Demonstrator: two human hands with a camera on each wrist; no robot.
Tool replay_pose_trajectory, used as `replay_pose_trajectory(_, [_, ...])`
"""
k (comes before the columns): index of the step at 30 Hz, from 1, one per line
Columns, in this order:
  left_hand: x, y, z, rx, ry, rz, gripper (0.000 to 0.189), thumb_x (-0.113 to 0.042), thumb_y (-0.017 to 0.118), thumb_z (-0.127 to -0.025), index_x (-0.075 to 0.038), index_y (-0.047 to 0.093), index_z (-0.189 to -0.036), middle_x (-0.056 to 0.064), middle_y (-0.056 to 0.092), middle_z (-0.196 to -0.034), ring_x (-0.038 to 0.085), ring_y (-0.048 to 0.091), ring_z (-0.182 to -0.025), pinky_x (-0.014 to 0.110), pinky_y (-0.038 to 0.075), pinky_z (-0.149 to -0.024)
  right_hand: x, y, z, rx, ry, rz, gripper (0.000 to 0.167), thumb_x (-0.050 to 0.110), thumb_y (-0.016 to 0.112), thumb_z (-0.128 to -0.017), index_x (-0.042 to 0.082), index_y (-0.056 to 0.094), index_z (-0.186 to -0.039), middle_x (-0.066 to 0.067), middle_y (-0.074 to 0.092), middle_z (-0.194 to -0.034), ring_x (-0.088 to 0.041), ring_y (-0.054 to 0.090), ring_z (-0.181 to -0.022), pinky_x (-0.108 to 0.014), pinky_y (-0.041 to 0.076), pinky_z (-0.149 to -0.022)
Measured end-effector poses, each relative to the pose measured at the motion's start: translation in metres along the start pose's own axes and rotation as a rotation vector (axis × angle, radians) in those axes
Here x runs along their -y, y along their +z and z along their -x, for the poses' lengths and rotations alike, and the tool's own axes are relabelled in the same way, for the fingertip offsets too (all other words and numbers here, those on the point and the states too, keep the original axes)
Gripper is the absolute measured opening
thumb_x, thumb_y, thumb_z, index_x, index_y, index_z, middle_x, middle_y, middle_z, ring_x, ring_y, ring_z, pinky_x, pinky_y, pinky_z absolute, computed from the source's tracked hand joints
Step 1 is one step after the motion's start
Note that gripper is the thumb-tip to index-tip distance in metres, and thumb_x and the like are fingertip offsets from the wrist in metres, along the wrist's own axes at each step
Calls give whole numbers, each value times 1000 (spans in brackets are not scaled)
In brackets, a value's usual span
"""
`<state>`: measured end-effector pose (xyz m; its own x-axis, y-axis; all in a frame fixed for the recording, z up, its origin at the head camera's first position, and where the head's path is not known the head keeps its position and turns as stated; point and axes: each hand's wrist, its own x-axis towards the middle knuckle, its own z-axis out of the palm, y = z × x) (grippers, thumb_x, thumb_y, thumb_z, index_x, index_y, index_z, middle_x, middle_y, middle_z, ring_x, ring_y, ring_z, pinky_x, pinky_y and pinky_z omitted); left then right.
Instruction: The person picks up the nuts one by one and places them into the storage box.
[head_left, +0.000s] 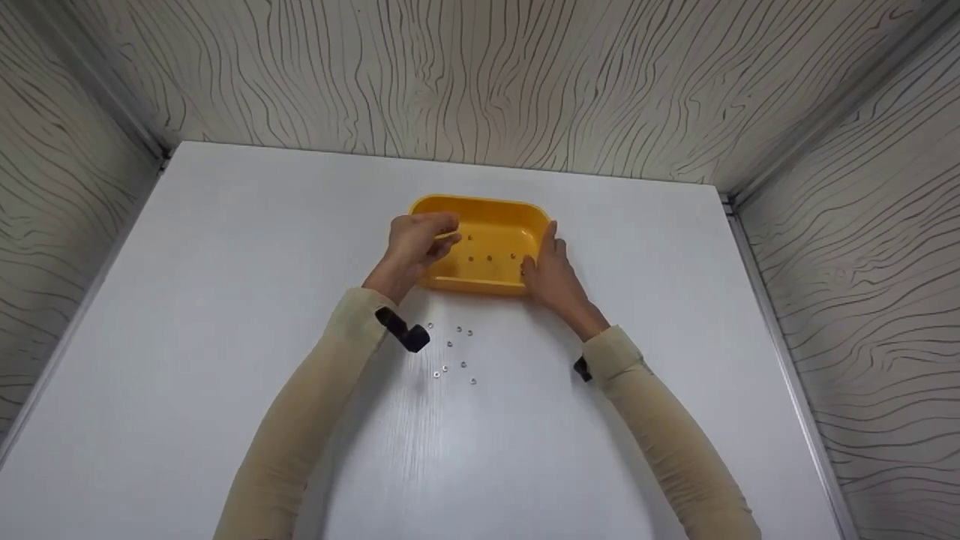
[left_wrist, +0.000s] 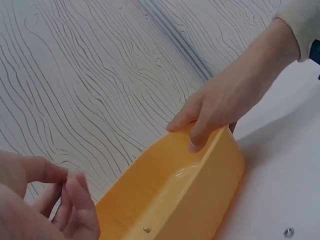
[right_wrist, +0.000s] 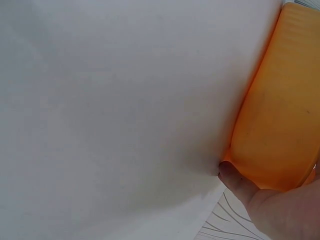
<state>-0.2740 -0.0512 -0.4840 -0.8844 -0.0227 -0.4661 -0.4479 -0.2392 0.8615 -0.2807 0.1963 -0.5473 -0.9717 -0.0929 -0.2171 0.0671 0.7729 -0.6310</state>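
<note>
A yellow plastic tray [head_left: 480, 286] stands toward the back of the white table, with several small metal nuts [head_left: 490, 258] on its floor. My left hand [head_left: 417, 241] is over the tray's left side, fingers curled. In the left wrist view the thumb and fingertips [left_wrist: 75, 181] come together, but anything between them is hidden. My right hand [head_left: 553, 274] grips the tray's right end, thumb inside the wall and fingers outside. From the right wrist, the tray's outer wall [right_wrist: 280, 110] shows, with a fingertip low against it.
More small nuts [head_left: 463, 365] lie scattered on the white table [head_left: 510, 450], in front of the tray and between the forearms. Wood-grain patterned panels [head_left: 480, 82] enclose the table at the back and sides.
</note>
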Motion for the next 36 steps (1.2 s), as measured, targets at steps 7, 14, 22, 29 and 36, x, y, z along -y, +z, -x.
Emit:
replay_pose_trajectory(7, [14, -8, 28, 198, 198, -299, 21, -24, 66, -104, -11, 76, -116, 10, 73, -115, 24, 76, -102, 30, 63, -89, 1, 1, 0, -3, -16, 8, 86, 30, 44, -110, 5, -15, -166, -30, 24, -165, -32, 52, -121, -50, 47, -113])
replay_pose_trajectory(14, [42, -22, 55, 303, 441, -730, 19, -19, 67, -102, -10, 78, -114, 6, 77, -111, 19, 69, -99, 37, 60, -92, 0, 2, 0, -10, -16, 22, 86, 31, 44, -110, 4, -14, -166, -31, 27, -163, -31, 53, -118, -48, 49, -108])
replay_pose_trajectory(22, [75, -37, 80, 298, 555, -1182, 23, -13, 69, -98, -1, 77, -117, 11, 76, -113, 27, 71, -108, 44, 59, -97, 2, 3, 0, -8, 0, 24, 86, 31, 44, -110, 5, -15, -166, -30, 25, -164, -33, 53, -119, -49, 48, -111])
replay_pose_trajectory(29, [105, -52, 97, 231, 876, -1488, 12, -10, 72, -94, -4, 80, -100, 8, 78, -94, 27, 71, -86, 46, 58, -76, 2, 3, 1, 0, 9, 13, 85, 32, 43, -110, 7, -16, -166, -29, 23, -166, -32, 53, -118, -47, 48, -109])
replay_pose_trajectory(36, [125, -60, 110, 251, 1096, -1579, 17, 4, 78, -85, -11, 82, -92, 0, 81, -91, 19, 71, -85, 34, 58, -74, 3, 2, 2, -3, 11, 13, 85, 31, 44, -110, 7, -15, -167, -28, 25, -165, -31, 53, -115, -46, 49, -105])
